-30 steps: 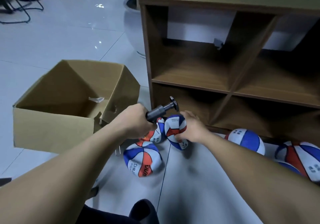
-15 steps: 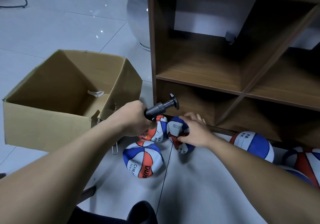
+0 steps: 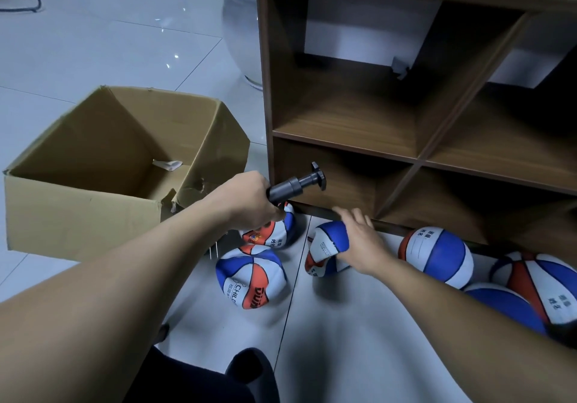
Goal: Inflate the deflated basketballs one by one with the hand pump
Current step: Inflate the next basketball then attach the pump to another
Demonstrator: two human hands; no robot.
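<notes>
— Gripping the hand pump by its barrel, the left hand is wrapping its fingers fully round it and holding it above the floor, T-handle pointing up and to the right. Why so high?

— Probably to keep the needle end, hidden under the fist, free to meet a valve. Meanwhile the right hand is lying over a crumpled basketball, fingers fairly straight, pressing it against the floor tiles just before the shelf unit rather than clutching it.

— Steadying it, then?

— Or turning it to find the valve; I cannot see one. Two more sagging balls are lying near the cardboard box, and rounder ones are sitting to the right, likely kept apart as finished.
</notes>
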